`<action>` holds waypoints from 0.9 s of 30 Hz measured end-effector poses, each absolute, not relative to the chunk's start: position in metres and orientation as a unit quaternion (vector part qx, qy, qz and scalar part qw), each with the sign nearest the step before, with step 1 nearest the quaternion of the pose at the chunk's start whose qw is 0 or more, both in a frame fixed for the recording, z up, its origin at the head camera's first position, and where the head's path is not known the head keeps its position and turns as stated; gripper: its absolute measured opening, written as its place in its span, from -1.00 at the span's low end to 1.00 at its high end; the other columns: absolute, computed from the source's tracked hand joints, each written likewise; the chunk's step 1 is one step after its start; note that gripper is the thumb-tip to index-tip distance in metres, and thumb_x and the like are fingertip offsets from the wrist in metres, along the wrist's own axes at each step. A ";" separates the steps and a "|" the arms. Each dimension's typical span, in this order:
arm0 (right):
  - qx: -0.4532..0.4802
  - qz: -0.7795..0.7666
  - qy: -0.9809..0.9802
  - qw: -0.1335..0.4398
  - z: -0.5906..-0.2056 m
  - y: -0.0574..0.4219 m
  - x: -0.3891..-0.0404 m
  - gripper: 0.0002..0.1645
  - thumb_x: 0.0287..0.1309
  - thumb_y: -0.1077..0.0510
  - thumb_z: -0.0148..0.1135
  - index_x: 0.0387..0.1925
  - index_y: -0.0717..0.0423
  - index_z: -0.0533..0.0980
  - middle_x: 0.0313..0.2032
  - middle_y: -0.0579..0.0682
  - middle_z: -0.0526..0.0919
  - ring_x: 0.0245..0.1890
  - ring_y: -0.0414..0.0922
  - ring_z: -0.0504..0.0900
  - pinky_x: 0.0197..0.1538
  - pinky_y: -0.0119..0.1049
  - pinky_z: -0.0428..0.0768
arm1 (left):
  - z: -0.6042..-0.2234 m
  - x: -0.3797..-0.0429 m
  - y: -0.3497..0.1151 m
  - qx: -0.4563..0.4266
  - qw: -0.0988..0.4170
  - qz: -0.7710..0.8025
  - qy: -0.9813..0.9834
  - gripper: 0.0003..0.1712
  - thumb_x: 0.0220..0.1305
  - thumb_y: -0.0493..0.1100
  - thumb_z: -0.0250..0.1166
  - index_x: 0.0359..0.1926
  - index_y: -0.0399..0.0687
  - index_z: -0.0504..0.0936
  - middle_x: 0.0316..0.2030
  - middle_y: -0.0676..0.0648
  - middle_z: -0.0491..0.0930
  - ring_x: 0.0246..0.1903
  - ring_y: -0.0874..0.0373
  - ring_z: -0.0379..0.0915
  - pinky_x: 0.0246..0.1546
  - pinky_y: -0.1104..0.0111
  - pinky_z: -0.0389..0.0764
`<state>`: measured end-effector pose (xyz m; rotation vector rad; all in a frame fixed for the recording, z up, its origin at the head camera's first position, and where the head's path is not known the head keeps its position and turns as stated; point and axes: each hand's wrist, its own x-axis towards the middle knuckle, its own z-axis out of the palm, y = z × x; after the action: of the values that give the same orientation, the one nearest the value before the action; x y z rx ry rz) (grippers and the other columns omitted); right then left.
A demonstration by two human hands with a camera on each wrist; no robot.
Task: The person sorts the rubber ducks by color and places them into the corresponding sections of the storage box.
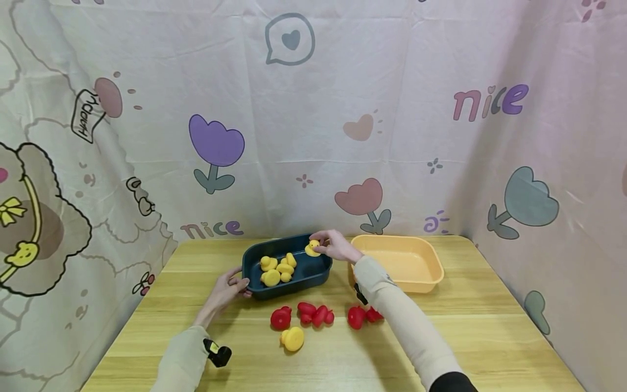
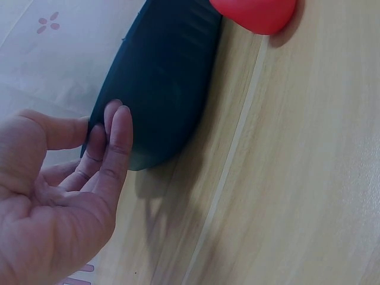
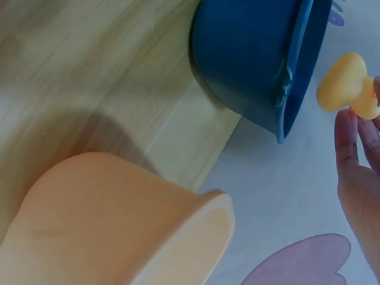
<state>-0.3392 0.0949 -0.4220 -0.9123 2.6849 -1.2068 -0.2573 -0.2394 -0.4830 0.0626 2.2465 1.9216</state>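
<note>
Between the fingertips and thumb of my right hand point(image 1: 338, 246) is a yellow rubber duck point(image 1: 312, 249), held over the right end of a dark blue bin point(image 1: 299, 285). In the right wrist view the duck point(image 3: 343, 83) shows just above the blue rim. At the bin's left end my left hand point(image 1: 229, 288) pinches the wall, as the left wrist view of the hand point(image 2: 71, 172) shows. Several yellow ducks point(image 1: 271, 278) lie bunched in the left half of the bin.
An orange-yellow bin point(image 1: 401, 261) stands to the right, partly behind the right forearm. In front lie several red ducks point(image 1: 281, 318), some of them point(image 1: 356, 317) close to the right sleeve. One yellow duck point(image 1: 293, 339) lies on its side nearer me. A printed curtain point(image 1: 303, 136) hangs behind the table.
</note>
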 end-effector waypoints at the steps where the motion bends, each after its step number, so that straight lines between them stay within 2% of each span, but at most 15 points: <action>1: -0.294 -0.392 0.871 0.029 -0.423 0.094 -0.341 -0.62 0.31 0.28 0.26 0.14 0.31 0.58 -0.24 0.16 0.64 -0.33 -0.17 0.48 -0.27 -0.53 0.51 | -0.483 -0.257 -0.240 0.020 0.092 0.647 0.757 -0.28 0.51 -0.36 0.04 0.53 -0.46 -0.06 -0.34 -0.09 0.59 -0.39 0.25 0.65 -0.20 0.38 0.77; 17: -0.281 -0.390 0.877 0.012 -0.430 0.082 -0.351 -0.59 0.30 0.31 0.25 0.14 0.42 0.55 -0.10 0.25 0.68 -0.34 -0.14 0.51 -0.29 -0.47 0.52 | -0.485 -0.256 -0.238 0.017 0.091 0.649 0.755 -0.25 0.49 -0.37 0.06 0.53 -0.47 -0.08 -0.34 -0.12 0.59 -0.42 0.26 0.65 -0.22 0.37 0.77; 23: -0.271 -0.407 0.872 0.010 -0.430 0.084 -0.349 -0.56 0.33 0.31 0.21 0.21 0.40 0.50 0.16 0.36 0.60 -0.24 -0.05 0.58 -0.11 -0.34 0.63 | -0.485 -0.257 -0.238 0.016 0.090 0.649 0.756 -0.26 0.50 -0.37 0.05 0.53 -0.46 -0.07 -0.34 -0.09 0.58 -0.42 0.27 0.65 -0.21 0.37 0.77; 27: -0.277 -0.417 0.866 -0.002 -0.430 0.089 -0.345 -0.58 0.32 0.33 0.22 0.19 0.38 0.52 0.15 0.36 0.61 -0.25 -0.06 0.57 -0.03 -0.26 0.68 | -0.483 -0.257 -0.238 0.019 0.090 0.651 0.754 -0.25 0.50 -0.35 0.06 0.53 -0.47 -0.08 -0.35 -0.09 0.59 -0.41 0.26 0.65 -0.20 0.34 0.78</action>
<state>-0.3446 0.0893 -0.4299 -0.8708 2.7232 -1.3123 -0.2570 -0.2382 -0.4833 0.0558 2.2407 1.9342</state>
